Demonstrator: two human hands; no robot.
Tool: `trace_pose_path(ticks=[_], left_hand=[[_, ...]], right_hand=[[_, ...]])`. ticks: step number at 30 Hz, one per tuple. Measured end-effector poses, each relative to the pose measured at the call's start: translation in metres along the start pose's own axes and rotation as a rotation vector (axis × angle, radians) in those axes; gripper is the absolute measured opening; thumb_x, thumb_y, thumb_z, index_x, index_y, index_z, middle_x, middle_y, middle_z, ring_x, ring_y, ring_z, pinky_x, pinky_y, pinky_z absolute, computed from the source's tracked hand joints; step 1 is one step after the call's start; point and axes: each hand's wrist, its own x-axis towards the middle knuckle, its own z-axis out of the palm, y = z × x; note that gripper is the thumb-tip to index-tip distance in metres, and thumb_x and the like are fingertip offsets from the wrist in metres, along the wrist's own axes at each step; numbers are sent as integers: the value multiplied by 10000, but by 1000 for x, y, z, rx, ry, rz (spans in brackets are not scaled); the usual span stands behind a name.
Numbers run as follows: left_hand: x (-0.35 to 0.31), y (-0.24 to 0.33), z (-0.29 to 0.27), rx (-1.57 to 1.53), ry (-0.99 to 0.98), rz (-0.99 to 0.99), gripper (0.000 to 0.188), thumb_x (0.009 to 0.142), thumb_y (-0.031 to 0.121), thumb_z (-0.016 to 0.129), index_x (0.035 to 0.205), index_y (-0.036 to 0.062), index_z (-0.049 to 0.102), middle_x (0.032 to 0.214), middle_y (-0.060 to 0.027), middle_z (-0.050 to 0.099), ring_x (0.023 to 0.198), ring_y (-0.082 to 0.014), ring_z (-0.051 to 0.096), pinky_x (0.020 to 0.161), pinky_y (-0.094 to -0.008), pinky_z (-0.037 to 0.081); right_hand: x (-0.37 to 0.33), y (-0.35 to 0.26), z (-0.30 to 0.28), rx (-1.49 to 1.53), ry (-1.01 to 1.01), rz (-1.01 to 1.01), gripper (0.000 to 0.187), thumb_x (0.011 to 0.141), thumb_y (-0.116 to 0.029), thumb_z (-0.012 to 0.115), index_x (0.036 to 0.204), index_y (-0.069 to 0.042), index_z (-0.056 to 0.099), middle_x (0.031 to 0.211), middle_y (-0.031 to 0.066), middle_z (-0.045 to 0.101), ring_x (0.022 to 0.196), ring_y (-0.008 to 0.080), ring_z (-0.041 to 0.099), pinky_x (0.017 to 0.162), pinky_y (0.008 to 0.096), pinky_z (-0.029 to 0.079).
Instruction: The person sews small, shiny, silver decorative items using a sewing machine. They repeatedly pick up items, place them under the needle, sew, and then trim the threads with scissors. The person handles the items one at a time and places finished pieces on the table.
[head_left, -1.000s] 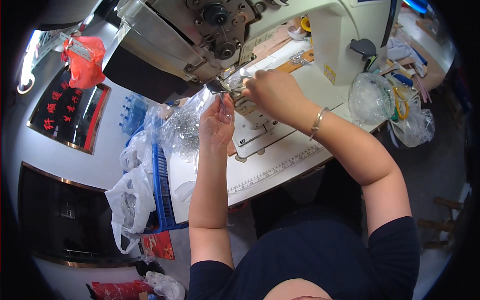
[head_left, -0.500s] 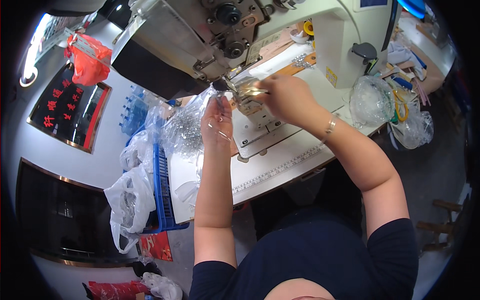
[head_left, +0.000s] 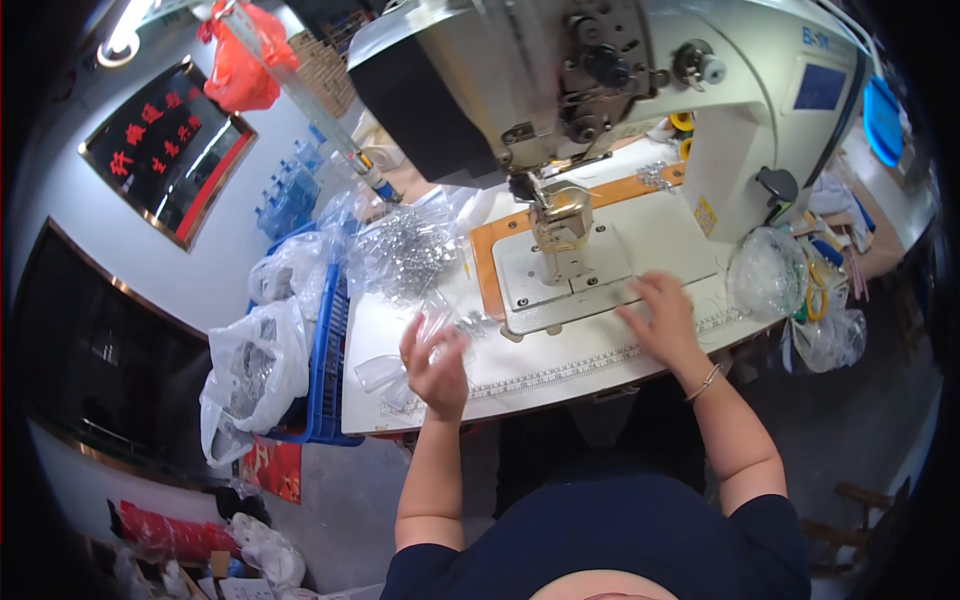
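My left hand (head_left: 436,372) is over the table's left part, its fingers half curled and smeared by motion. A see-through plastic piece (head_left: 436,318) shows right at its fingertips; whether they grip it I cannot tell. Small shiny metal bits (head_left: 474,323) lie just beyond. My right hand (head_left: 662,322) hovers with fingers apart and nothing in them, near the front right of the sewing machine's metal plate (head_left: 610,280). Above that plate stands the needle and presser foot area (head_left: 562,225), with no hand at it. Another clear plastic piece (head_left: 383,374) lies left of my left hand.
A clear bag of small metal parts (head_left: 405,250) lies on the table's left. Beside the table is a blue crate (head_left: 322,370) with white plastic bags (head_left: 255,365). A round clear bag (head_left: 765,272) and yellow-handled scissors (head_left: 817,290) sit at right. A ruler strip (head_left: 560,372) runs along the front.
Both hands have left the needle area and come back toward me, the right one opening and moving right. The view has shifted, so the machine shows farther right.
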Motion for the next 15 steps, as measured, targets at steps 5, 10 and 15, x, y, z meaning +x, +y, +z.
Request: trace_pose_path(ticks=[5,10,15], left_hand=[[-24,40,-26,7,-154,326,236,704,70,721,849,249,671,976,47,597,1037,-256,532,917,-425,453],[-45,47,-32,-7,-273,305,284,697,140,751,950,237,665,1080,45,587,1064,-213,527,958,-398,416],[-57,41,-27,-321,59,-778,497,768,25,684,1223,53,488,1159,-92,535,1144,-247,492,1026,-391,374]], right_hand=[[-21,-59,24,1664,-1186,681,527,955,-419,433,1219,26,532,1148,161,604,1085,253,575,926,364,458],[-31,-98,40,1946,-830,842,331,950,-223,508,1198,-5,538,1092,111,617,1008,200,590,890,346,476],[-34,-94,42,2084,-506,995,257,935,-114,526,1181,-52,561,1072,45,618,979,142,589,873,305,486]])
